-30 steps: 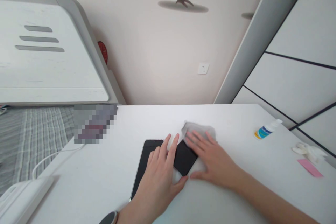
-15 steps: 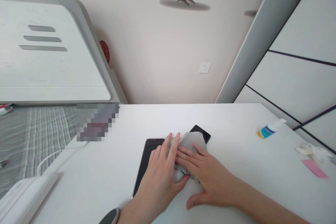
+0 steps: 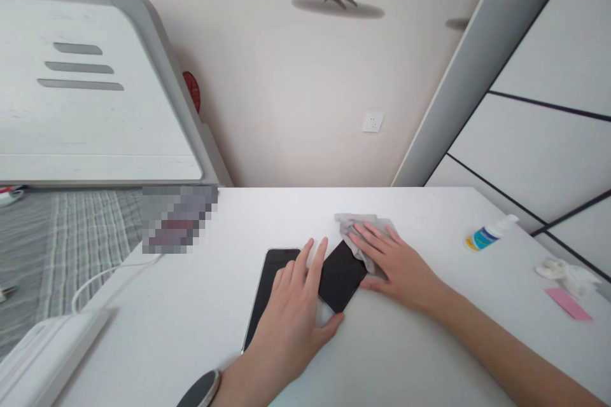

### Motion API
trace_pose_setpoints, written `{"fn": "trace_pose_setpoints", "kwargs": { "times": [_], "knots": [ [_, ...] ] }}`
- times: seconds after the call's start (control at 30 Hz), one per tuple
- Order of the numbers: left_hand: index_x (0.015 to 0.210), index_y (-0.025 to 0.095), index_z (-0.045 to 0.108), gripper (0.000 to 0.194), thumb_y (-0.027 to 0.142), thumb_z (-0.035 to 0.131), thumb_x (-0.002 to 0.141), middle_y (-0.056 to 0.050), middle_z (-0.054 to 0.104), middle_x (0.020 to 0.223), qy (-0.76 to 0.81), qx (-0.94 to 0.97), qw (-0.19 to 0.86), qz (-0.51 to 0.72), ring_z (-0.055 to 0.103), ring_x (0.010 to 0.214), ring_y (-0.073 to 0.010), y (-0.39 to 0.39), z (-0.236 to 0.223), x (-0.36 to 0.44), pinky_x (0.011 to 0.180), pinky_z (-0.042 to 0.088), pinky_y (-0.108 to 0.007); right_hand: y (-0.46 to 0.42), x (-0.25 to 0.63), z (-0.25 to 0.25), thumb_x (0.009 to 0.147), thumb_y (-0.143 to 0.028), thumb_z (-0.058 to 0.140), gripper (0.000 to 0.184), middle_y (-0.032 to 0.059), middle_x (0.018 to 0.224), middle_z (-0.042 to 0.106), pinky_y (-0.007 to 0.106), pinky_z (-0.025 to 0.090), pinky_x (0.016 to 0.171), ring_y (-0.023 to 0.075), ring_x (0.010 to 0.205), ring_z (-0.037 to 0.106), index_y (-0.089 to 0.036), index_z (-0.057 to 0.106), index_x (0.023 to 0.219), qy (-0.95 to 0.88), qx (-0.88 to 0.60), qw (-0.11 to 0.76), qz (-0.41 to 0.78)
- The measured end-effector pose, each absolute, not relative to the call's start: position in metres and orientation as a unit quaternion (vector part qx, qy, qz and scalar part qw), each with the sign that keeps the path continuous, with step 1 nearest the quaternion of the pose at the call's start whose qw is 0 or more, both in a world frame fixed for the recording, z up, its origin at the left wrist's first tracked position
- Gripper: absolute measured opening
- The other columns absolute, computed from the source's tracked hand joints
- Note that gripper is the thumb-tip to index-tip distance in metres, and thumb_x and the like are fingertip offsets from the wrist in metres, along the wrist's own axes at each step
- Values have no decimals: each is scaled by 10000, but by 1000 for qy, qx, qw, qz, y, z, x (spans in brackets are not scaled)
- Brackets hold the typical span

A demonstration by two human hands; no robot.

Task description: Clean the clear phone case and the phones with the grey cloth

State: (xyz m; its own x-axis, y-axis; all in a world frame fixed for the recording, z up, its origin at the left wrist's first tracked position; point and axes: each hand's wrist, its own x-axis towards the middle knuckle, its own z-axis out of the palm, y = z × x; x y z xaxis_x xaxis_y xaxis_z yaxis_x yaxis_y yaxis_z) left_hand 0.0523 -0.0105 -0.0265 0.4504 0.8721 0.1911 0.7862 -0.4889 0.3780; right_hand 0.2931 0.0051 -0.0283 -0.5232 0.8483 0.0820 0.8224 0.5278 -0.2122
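A black phone (image 3: 340,275) lies at an angle on the white table (image 3: 429,356), its near corner overlapping a larger dark tablet (image 3: 267,283). My left hand (image 3: 293,311) lies flat with fingers apart, holding down the tablet and the phone's left edge. My right hand (image 3: 398,261) presses a grey cloth (image 3: 363,227) with stretched fingers onto the phone's far end. A watch (image 3: 200,391) sits on my left wrist.
A small blue and white bottle (image 3: 487,235) lies at the right. Past it are crumpled white paper (image 3: 568,273) and a pink strip (image 3: 568,303). A white cable (image 3: 109,275) and a white box (image 3: 42,346) are at the left, beside a bed with a checked cover (image 3: 71,229).
My right hand has slid the cloth from the phone's near end back up to its far end, uncovering the screen. My left hand has stayed put.
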Motion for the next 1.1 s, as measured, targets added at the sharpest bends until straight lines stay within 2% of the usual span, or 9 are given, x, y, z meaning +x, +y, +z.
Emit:
{"fn": "trace_pose_setpoints", "kwargs": {
  "times": [0.17,0.33,0.5,0.63,0.7,0.8,0.9,1.0,1.1],
  "knots": [
    [1613,278,8,1088,287,733,801,-158,296,1656,482,849,118,183,403,1444,-380,-11,-27,52,1106,411,-551,-4,282,-27,848,-821,508,996,63,1703,132,577,85,1269,325,1566,148,-311,162,1630,-923,-348,71,151],
    [1606,280,26,1080,315,749,805,-154,303,1654,496,844,116,170,436,1420,-374,-12,-26,52,1106,411,-555,6,294,-27,921,-752,475,862,85,1684,219,652,123,1236,342,1556,189,-313,221,1618,-868,-481,83,87],
    [1604,289,-16,1120,338,761,799,-156,288,1659,486,849,116,174,394,1454,-370,-11,-29,51,1124,400,-559,-4,285,-27,832,-849,487,998,49,1703,119,612,92,1256,328,1568,139,-344,156,1626,-918,-358,66,156],
    [1602,297,-33,1115,345,753,813,-151,289,1660,490,846,116,174,401,1448,-368,-10,-28,51,1122,405,-561,2,293,-26,909,-779,456,870,58,1692,184,648,88,1242,330,1559,181,-339,208,1618,-882,-448,74,124],
    [1602,302,-33,1120,347,756,809,-148,280,1664,493,845,117,170,408,1441,-374,-11,-28,52,1119,405,-571,3,296,-26,888,-790,484,900,77,1693,170,680,90,1225,362,1561,151,-328,226,1616,-868,-479,80,106],
    [1603,306,-43,1126,330,753,806,-146,270,1668,488,848,118,169,390,1456,-371,-11,-28,52,1127,396,-569,-3,290,-23,826,-829,535,998,67,1700,125,645,57,1243,356,1567,118,-331,198,1621,-905,-388,66,162],
    [1602,298,-42,1122,325,750,809,-151,269,1668,485,850,120,166,377,1464,-370,-11,-27,52,1132,391,-565,-5,291,-17,859,-781,555,918,34,1693,172,591,16,1262,316,1564,165,-364,228,1609,-913,-347,56,209],
    [1603,286,-21,1111,342,755,810,-156,272,1666,494,845,128,159,389,1456,-375,-11,-24,52,1132,390,-571,-1,304,-9,874,-740,583,840,24,1688,191,636,9,1245,342,1558,174,-394,296,1583,-880,-429,69,189],
    [1607,283,-17,1131,292,763,788,-161,263,1669,490,847,136,154,358,1478,-377,-12,-22,52,1143,374,-581,-1,309,-3,853,-736,619,823,1,1685,185,635,54,1248,353,1553,184,-418,342,1561,-891,-390,60,225]
  ]
}}
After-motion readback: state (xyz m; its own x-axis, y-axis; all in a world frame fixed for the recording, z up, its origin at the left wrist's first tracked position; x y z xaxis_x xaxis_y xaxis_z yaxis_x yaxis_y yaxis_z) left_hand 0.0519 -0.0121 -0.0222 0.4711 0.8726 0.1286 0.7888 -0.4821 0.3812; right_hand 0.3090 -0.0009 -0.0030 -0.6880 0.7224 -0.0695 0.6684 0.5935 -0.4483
